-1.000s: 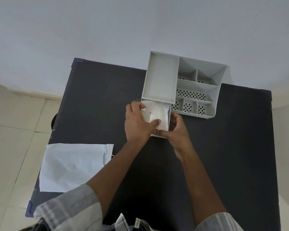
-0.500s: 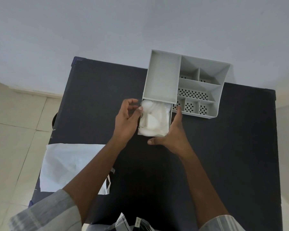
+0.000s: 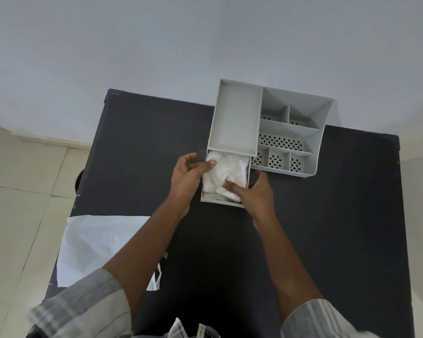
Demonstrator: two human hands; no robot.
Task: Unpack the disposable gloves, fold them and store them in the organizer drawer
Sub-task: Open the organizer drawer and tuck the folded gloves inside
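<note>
- At the near edge of the grey organizer (image 3: 291,132), the drawer (image 3: 206,198) is pulled out toward the person and packed with the folded white gloves (image 3: 226,174).
- A second ago both hands were pressing down on the pile; half a second ago they had lifted off, the right flat on the table (image 3: 340,228).
- Now the right hand (image 3: 253,193) is back on the drawer, thumb pressing the gloves at its near end and fingers on its right wall, grasping the drawer rather than any one glove.
- Beside it, the left hand (image 3: 187,175) is loosely curled with only its thumb tip touching the pile.
- Off to the left, the white packaging bag (image 3: 100,247) lies flat on the table, apparently emptied.
- My guess: storing is all but done, and what remains is tucking the pile low and sliding the drawer shut.
</note>
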